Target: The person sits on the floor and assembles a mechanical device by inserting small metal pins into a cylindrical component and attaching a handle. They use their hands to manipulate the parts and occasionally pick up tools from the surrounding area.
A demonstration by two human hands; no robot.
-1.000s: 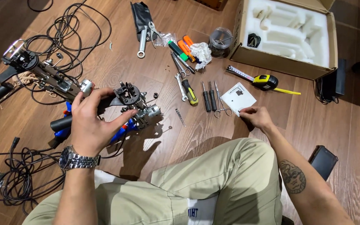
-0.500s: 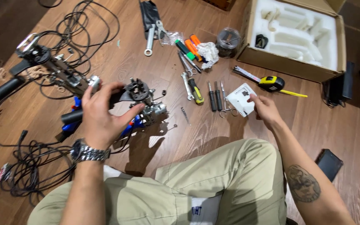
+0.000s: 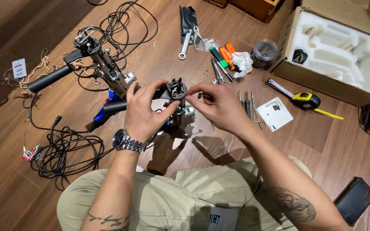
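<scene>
A black and silver mechanical assembly with a round black top plate stands on the wooden floor in front of my knees. My left hand, with a wristwatch on its wrist, grips the assembly from the left side. My right hand is at the right edge of the round top, its thumb and forefinger pinched together there; whether a small part sits between them I cannot tell. A long arm with a black handle runs off to the upper left.
Black cables lie coiled at left. Wrench, scissors, markers and small screwdrivers lie behind the assembly. A white card, a yellow tape measure, an open foam-lined box and a dark phone are at right.
My right hand left the white card on the floor and came left to the top of the assembly. The left hand kept its grip while the view moved closer.
</scene>
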